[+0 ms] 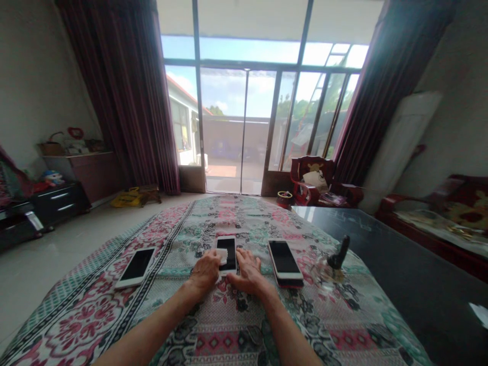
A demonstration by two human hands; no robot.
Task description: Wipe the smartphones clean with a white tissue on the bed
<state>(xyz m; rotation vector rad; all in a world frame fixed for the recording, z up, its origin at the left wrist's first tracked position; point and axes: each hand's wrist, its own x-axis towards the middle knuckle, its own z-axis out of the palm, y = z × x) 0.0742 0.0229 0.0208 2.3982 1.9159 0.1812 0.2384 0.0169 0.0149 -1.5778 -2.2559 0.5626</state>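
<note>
A white smartphone with a dark screen (231, 260) lies flat on the patterned tablecloth in front of me. My left hand (208, 267) pinches a folded white tissue (221, 255) and presses it on the left part of that screen. My right hand (247, 269) holds the phone at its lower right, fingers along the right edge and thumb at the bottom edge. Another white smartphone (136, 267) lies apart to the left. On the right, a white phone (285, 258) rests on top of a second, darker one with a reddish edge.
The round table wears a floral tablecloth (221, 325). Right of the phones stands a clear glass dish (327, 274) with a black-handled object (339, 253) in it. A dark, glossy table (385, 254) adjoins on the right. Glass doors, curtains and a wooden chair (312, 180) are beyond.
</note>
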